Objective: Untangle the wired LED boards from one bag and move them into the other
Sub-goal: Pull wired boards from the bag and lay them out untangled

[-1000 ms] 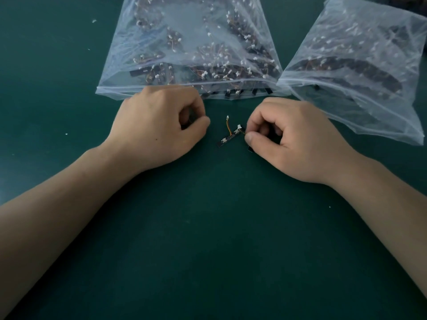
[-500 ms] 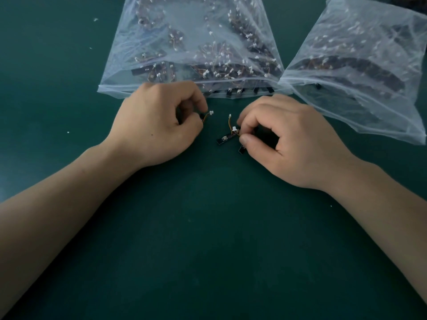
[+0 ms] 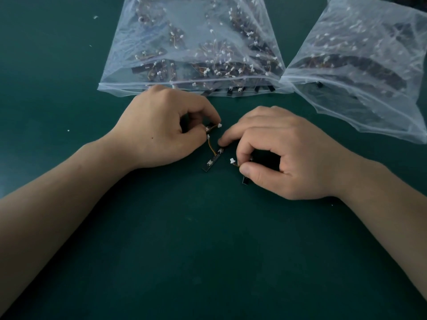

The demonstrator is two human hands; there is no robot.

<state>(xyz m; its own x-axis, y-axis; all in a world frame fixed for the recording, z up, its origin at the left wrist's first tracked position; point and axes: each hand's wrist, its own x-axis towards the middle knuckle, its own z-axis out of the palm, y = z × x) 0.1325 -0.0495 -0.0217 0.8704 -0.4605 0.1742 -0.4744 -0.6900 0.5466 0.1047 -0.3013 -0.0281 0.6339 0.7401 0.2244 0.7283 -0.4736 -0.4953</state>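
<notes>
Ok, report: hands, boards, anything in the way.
Left hand pinches first board, right hand pinches second board. Third board loose on table between them, wire up toward left hand. Nothing blocking.

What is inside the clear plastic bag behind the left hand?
The clear plastic bag holds a tangled heap of black LED boards with orange wires and white connectors; some poke out of its mouth. The left hand covers part of that mouth, and lower boards are buried.

Left hand [image 3: 161,131] pinches board [image 3: 209,128]; right hand [image 3: 286,155], 2nd board [image 3: 245,180]; 3rd board [image 3: 212,160] between.
</notes>
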